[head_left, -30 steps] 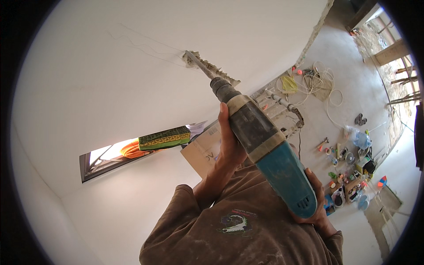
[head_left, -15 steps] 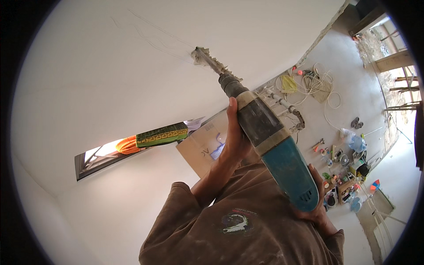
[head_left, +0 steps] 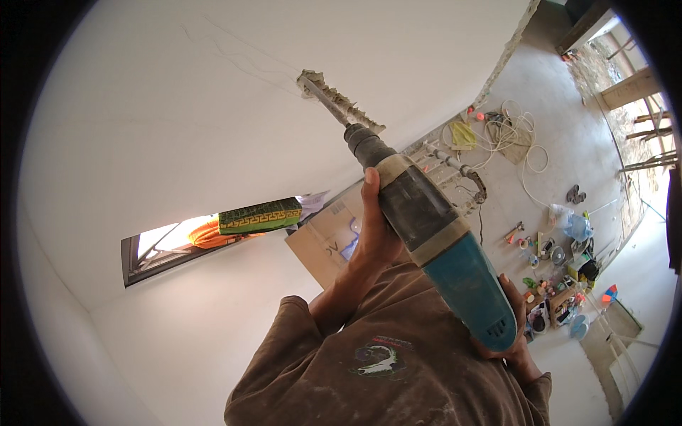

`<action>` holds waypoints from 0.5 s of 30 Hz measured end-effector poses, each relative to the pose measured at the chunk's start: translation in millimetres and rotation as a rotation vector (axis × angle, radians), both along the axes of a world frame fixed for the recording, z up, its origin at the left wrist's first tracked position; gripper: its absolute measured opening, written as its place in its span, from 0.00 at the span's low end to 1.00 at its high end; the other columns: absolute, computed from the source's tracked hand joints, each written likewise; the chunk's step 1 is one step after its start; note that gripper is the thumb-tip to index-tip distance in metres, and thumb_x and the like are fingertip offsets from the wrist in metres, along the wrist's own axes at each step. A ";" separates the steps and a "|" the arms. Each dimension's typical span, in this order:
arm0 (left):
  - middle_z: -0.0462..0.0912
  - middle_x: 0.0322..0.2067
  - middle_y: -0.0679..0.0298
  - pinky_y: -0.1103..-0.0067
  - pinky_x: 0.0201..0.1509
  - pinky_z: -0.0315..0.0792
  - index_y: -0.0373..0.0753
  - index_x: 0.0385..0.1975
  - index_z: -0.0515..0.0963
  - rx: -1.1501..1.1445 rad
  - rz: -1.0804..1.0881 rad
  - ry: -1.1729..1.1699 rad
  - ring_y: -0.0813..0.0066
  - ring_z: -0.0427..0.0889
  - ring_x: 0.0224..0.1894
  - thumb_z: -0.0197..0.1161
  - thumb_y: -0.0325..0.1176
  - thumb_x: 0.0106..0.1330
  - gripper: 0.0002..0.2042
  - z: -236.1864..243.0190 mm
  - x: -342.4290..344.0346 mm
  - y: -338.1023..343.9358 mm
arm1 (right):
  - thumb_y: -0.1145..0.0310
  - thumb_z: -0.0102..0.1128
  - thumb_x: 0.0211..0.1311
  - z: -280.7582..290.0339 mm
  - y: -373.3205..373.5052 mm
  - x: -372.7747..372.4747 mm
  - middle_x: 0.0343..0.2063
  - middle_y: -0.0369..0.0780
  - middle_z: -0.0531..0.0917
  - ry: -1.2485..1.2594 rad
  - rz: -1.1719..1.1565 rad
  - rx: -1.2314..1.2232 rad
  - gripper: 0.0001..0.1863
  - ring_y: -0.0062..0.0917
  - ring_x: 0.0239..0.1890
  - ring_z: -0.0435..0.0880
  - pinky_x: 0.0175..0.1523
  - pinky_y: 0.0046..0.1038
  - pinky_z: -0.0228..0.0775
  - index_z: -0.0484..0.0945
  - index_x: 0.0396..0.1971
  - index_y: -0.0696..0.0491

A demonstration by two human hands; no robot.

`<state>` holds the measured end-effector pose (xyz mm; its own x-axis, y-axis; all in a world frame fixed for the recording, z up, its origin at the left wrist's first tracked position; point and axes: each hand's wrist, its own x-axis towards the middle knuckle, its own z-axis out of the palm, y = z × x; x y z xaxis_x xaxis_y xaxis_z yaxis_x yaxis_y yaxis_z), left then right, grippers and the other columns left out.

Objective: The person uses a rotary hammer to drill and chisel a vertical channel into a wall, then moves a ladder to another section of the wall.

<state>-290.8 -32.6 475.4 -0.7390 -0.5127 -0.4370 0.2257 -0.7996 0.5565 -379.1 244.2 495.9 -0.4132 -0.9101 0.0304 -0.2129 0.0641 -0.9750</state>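
My left hand (head_left: 376,227) grips the front body of a large teal and black rotary hammer drill (head_left: 462,284), thumb along its side. Its long chisel bit (head_left: 325,99) reaches into a jagged chipped groove (head_left: 362,117) in the white plastered wall (head_left: 199,99), where faint pencil lines run from the groove's end. Behind the tool's teal rear end, my right hand (head_left: 517,312) is wrapped round it, mostly hidden. My brown-shirted torso fills the lower middle.
A window opening (head_left: 163,241) holds orange and green cloths. Cardboard (head_left: 320,255) lies beside it. At right, the concrete floor (head_left: 575,149) carries white hoses (head_left: 536,160), pipework (head_left: 458,167), a water jug (head_left: 579,226) and several tools and containers (head_left: 561,305). Timber (head_left: 629,91) stands beyond.
The drill, my hands and the groove shift slightly in the picture, first up and then back down-left. The grip on the drill is the same throughout.
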 end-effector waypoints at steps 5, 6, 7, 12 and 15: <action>0.79 0.41 0.55 0.65 0.47 0.79 0.37 0.48 0.72 0.022 0.065 -0.020 0.61 0.82 0.43 0.43 0.71 0.63 0.38 -9.5 4.7 -20.7 | 0.63 0.79 0.42 18.2 -45.7 -4.1 0.40 0.54 0.82 0.177 0.020 -0.066 0.53 0.40 0.40 0.86 0.45 0.34 0.77 0.55 0.66 0.64; 0.79 0.41 0.52 0.61 0.45 0.81 0.36 0.48 0.72 0.010 0.072 -0.030 0.56 0.82 0.43 0.41 0.73 0.61 0.40 -10.9 4.2 -27.9 | 0.63 0.79 0.41 21.4 -50.1 -3.0 0.39 0.53 0.82 0.153 0.022 -0.081 0.53 0.40 0.39 0.86 0.44 0.34 0.77 0.55 0.65 0.64; 0.79 0.41 0.52 0.60 0.44 0.81 0.37 0.48 0.72 -0.003 0.064 -0.023 0.54 0.82 0.44 0.41 0.73 0.61 0.40 -10.1 3.9 -30.9 | 0.63 0.79 0.41 24.8 -53.6 -1.9 0.38 0.53 0.83 0.129 0.024 -0.096 0.53 0.40 0.38 0.86 0.43 0.33 0.77 0.55 0.65 0.64; 0.79 0.41 0.51 0.58 0.43 0.81 0.39 0.48 0.74 0.144 0.047 0.099 0.50 0.81 0.43 0.41 0.74 0.61 0.39 8.5 6.6 -34.7 | 0.64 0.78 0.45 51.5 -55.7 -1.4 0.48 0.54 0.78 -0.004 0.120 -0.041 0.54 0.39 0.48 0.82 0.53 0.34 0.73 0.51 0.66 0.65; 0.79 0.41 0.51 0.57 0.43 0.80 0.41 0.47 0.75 0.153 0.057 0.038 0.49 0.81 0.43 0.42 0.74 0.60 0.38 16.4 2.8 -37.7 | 0.67 0.77 0.46 59.0 -65.6 -7.0 0.45 0.55 0.80 0.029 0.129 -0.072 0.52 0.39 0.44 0.84 0.49 0.33 0.75 0.51 0.66 0.66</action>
